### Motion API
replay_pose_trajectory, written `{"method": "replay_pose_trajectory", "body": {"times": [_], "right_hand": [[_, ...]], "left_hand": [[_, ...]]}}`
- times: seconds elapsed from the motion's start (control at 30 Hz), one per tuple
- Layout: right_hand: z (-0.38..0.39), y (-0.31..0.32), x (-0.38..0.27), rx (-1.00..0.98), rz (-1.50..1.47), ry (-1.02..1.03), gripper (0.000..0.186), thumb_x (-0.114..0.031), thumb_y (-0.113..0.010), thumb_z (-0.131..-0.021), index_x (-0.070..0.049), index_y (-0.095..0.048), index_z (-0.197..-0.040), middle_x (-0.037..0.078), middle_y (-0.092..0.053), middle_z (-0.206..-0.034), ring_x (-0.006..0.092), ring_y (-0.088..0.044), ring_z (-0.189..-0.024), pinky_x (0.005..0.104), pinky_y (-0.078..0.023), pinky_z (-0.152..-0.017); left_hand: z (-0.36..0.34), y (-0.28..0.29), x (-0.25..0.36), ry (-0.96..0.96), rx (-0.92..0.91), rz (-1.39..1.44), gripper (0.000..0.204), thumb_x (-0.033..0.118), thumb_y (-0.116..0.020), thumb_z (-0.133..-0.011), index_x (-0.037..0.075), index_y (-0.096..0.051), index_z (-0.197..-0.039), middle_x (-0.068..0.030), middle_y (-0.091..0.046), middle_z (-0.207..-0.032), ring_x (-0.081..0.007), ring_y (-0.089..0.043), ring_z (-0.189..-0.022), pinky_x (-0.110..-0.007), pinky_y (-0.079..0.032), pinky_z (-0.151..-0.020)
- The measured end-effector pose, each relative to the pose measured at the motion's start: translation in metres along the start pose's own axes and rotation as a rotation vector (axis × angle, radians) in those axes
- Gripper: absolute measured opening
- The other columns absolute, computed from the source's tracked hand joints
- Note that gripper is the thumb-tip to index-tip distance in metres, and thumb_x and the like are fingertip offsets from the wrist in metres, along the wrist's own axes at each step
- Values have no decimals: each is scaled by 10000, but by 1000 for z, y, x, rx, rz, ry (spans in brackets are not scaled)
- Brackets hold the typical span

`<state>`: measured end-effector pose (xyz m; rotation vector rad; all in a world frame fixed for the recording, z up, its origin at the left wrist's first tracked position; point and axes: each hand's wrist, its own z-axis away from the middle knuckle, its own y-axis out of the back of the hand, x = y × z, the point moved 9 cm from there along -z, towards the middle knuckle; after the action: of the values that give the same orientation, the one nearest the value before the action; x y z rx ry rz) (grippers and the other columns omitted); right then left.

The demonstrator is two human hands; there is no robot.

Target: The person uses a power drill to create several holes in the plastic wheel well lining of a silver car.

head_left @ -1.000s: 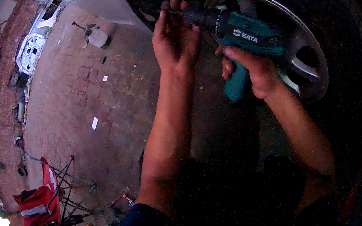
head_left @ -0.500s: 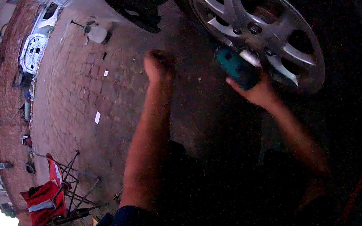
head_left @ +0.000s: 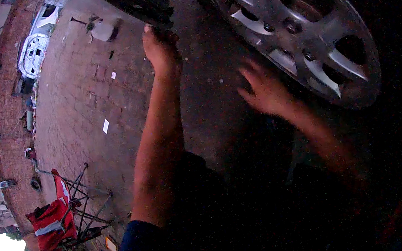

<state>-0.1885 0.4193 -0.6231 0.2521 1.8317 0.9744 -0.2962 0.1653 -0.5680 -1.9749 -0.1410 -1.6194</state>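
Note:
My left hand [head_left: 162, 50] is raised at the dark lower edge of the car body [head_left: 154, 12], thumb up and fingers curled. Shadow hides what those fingers hold, if anything. Beside the lower left rim of a silver alloy wheel [head_left: 327, 61] is my right hand [head_left: 266, 91], its fingers apart and slightly blurred, with nothing seen in them. The wheel has broad spokes, wheel bolts and a round centre. Its dark tyre merges into the shadow around it.
A red and grey folding chair [head_left: 54, 226] stands at the lower left on the brick paving [head_left: 79, 118]. Farther off are a pale stool-like object [head_left: 103, 30], a white car body panel [head_left: 34, 56] by the brick wall, and a white scrap [head_left: 105, 126].
My right hand has let go of the teal and black object, which I no longer see. My left hand has moved up and away to the car's edge. The view has shifted slightly.

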Motion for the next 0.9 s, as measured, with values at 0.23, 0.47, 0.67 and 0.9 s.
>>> {"method": "replay_pose_trajectory", "body": {"times": [0.23,0.47,0.67,0.9], "right_hand": [[-199,70,-110,412,-303,118,518,-303,-599,-976,5,-510,-1383,263,-625,-1274,394,-621,-1170,446,-473,-1015],[-194,31,-98,612,-700,229,402,-242,-577,-963,50,-623,-1235,239,-688,-1168,354,-669,-1097,387,-506,-971],[-177,32,-110,528,-679,295,419,-227,-564,-966,49,-616,-1277,235,-682,-1198,354,-656,-1128,392,-485,-1008],[-172,47,-100,551,-635,443,406,-211,-554,-968,42,-628,-1276,233,-639,-1276,374,-608,-1197,405,-458,-1046]], "left_hand": [[-7,-16,-3,-140,-123,-1,352,355,-347,-1088,61,-503,-1201,-113,-603,-1130,-238,-604,-1044,-388,-489,-907],[-13,-20,-11,-188,-162,-140,311,290,-402,-1063,43,-502,-1224,-111,-613,-1116,-232,-605,-1029,-375,-497,-888],[-9,4,-6,-158,-164,-240,294,234,-450,-1040,28,-501,-1244,-108,-622,-1104,-226,-607,-1017,-364,-504,-871],[-16,-8,-2,-182,-214,-271,293,149,-499,-1010,14,-503,-1270,-107,-635,-1093,-217,-612,-998,-345,-514,-846]]}}
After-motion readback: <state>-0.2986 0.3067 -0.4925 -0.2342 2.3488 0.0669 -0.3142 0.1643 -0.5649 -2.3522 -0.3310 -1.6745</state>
